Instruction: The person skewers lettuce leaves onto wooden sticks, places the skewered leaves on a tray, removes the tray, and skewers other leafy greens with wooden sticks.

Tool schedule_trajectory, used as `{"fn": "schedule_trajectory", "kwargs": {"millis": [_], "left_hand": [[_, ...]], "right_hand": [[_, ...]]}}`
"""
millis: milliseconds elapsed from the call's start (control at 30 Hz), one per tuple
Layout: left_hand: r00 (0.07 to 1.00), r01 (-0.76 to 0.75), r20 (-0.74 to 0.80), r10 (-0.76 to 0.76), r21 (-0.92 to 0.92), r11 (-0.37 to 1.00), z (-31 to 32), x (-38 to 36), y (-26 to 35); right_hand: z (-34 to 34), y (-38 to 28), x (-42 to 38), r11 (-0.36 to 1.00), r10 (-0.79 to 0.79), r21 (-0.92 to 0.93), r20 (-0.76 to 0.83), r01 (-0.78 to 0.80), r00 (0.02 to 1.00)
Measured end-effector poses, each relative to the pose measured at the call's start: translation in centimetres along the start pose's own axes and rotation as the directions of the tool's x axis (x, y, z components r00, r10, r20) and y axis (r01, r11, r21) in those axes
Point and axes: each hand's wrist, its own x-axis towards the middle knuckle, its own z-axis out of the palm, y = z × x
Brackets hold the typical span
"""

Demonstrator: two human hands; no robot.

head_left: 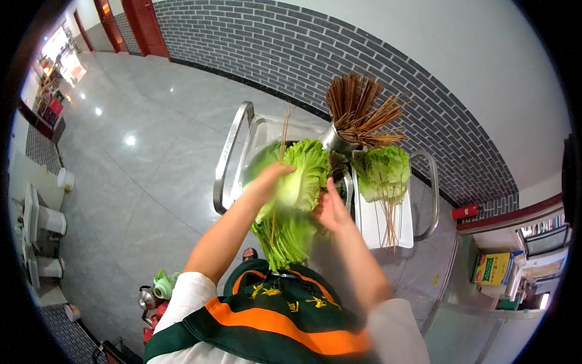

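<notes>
- Between the two hands, above the cart: a lettuce leaf bundle (pixel 301 176), pale green and frilled, held upright with darker green stalk ends (pixel 285 236) hanging below it toward the apron.
- Left hand (pixel 268 180): fingers curled round the left flank of the bundle, gripping it; forearm raised steeply from the lower left, elbow bent.
- Right hand (pixel 330 209): palm pressed flat against the right side of the bundle, fingers together and pointing up; blurred, so whether a skewer is pinched cannot be told. Forearm rises from the lower right.
- One thin bamboo skewer (pixel 284 136) stands up just behind the leaves; whether it passes through them is not clear.
- Progress, judged from the layout: one batch of skewered lettuce (pixel 383 173) already lies on the white tray (pixel 370 227), sticks pointing toward the person; the bundle in hand is not yet set down.
- Supply left: a metal canister (pixel 337 141) crammed with unused skewers (pixel 361 109), behind the hands, suggests more pieces to come.
- Steel basin (pixel 262 134) on the trolley holds further greens, partly hidden.
- Trolley handles (pixel 229 151) frame both sides.
- Green-and-orange apron (pixel 279 309) fills the lower foreground; grey tiled floor (pixel 151 151) around.
</notes>
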Motion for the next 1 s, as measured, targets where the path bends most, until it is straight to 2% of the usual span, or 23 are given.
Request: {"fn": "schedule_trajectory", "kwargs": {"millis": [33,100,167,200,233,300,367,400,433,500,533,567,600,633,667,700,733,767,800,833,900,1000], "left_hand": [[1.0,0.002,0.002,-0.002,0.004,1.0,0.4,-0.2,0.1],[0.997,-0.071,0.028,0.068,0.143,0.987,1.5,-0.8,0.5],[0.994,-0.096,0.065,0.085,0.19,0.977,2.3,-2.0,0.8],[0.985,-0.137,0.139,0.107,0.228,0.964,3.2,-3.1,1.6],[0.97,-0.179,0.211,0.125,0.263,0.948,3.9,-4.1,2.2],[0.968,-0.18,0.223,0.116,0.297,0.938,4.5,-4.9,2.8],[0.971,-0.21,0.21,0.112,0.539,0.815,4.6,-5.4,3.1],[0.975,-0.207,0.197,0.104,0.628,0.75,4.5,-5.6,3.1],[0.975,-0.208,0.195,0.108,0.629,0.749,4.2,-5.5,2.9],[0.972,-0.227,0.098,0.214,0.633,0.74,3.4,-5.2,2.1],[0.961,-0.243,0.083,0.263,0.707,0.665,4.3,-8.1,3.5],[0.961,-0.246,0.087,0.264,0.711,0.659,3.2,-8.2,3.0],[0.875,-0.398,0.19,0.445,0.805,0.439,1.7,-8.2,2.3],[0.75,-0.501,0.322,0.578,0.847,0.179,0.7,-8.7,1.8],[0.76,-0.504,0.311,0.571,0.837,0.215,-0.2,-9.4,1.3],[0.77,-0.506,0.301,0.563,0.826,0.249,-0.6,-10.4,0.9],[0.769,-0.511,0.312,0.558,0.825,0.243,-0.1,-12.0,1.1],[0.859,-0.403,0.208,0.467,0.838,0.367,0.6,-13.8,1.6],[0.929,-0.275,0.103,0.355,0.834,0.478,1.0,-15.2,1.6],[0.931,-0.276,0.108,0.349,0.836,0.475,1.0,-15.9,1.1],[0.796,-0.52,0.257,0.548,0.754,0.403,1.1,-16.8,0.3],[0.791,-0.512,0.24,0.563,0.764,0.394,1.2,-17.3,-0.1]], "right_hand": [[0.2,1.2,0.2,0.973,0.052,0.222,0.047,-0.062,0.998],[1.6,2.2,-0.5,0.942,-0.106,0.326,0.075,0.076,0.992],[0.3,3.0,1.0,0.926,-0.113,0.369,0.064,0.081,0.992],[-0.2,3.2,1.6,0.911,-0.117,0.403,0.058,0.084,0.991],[-0.2,3.1,1.6,0.909,-0.125,0.408,0.058,0.09,0.991],[-0.3,2.8,1.2,0.933,-0.128,0.353,0.128,0.076,0.983],[0.0,2.5,0.4,0.929,-0.093,0.367,0.14,0.035,0.986],[0.1,2.5,0.1,0.947,-0.116,0.311,0.109,0.077,0.987],[0.3,2.4,-0.1,0.96,-0.141,0.253,0.079,0.116,0.987],[0.9,2.0,-0.5,0.953,-0.172,0.263,0.063,0.15,0.983],[1.0,1.7,-0.5,0.945,-0.203,0.271,0.041,0.185,0.978],[0.8,1.5,-0.4,0.942,-0.209,0.275,0.042,0.19,0.977],[0.4,1.1,-0.4,0.931,-0.254,0.261,-0.046,0.257,0.966],[0.5,0.7,-0.7,0.916,-0.296,0.241,-0.136,0.321,0.946],[0.6,0.1,-1.1,0.896,-0.363,0.19,-0.204,0.401,0.909],[0.2,-0.1,-0.9,0.891,-0.37,0.196,-0.21,0.41,0.905],[-0.4,-0.3,-0.6,0.845,-0.464,0.166,-0.241,0.508,0.852],[-0.9,-0.6,-0.4,0.79,-0.553,0.133,-0.269,0.599,0.789],[-0.6,-1.1,-0.8,0.771,-0.576,0.125,-0.282,0.625,0.767],[-0.7,-1.4,-0.9,0.768,-0.577,0.127,-0.289,0.628,0.764],[-0.6,-1.9,-1.1,0.687,-0.69,0.028,-0.286,0.726,0.664],[0.3,-2.4,-1.7,0.626,-0.748,-0.022,-0.301,0.78,0.592]]}}
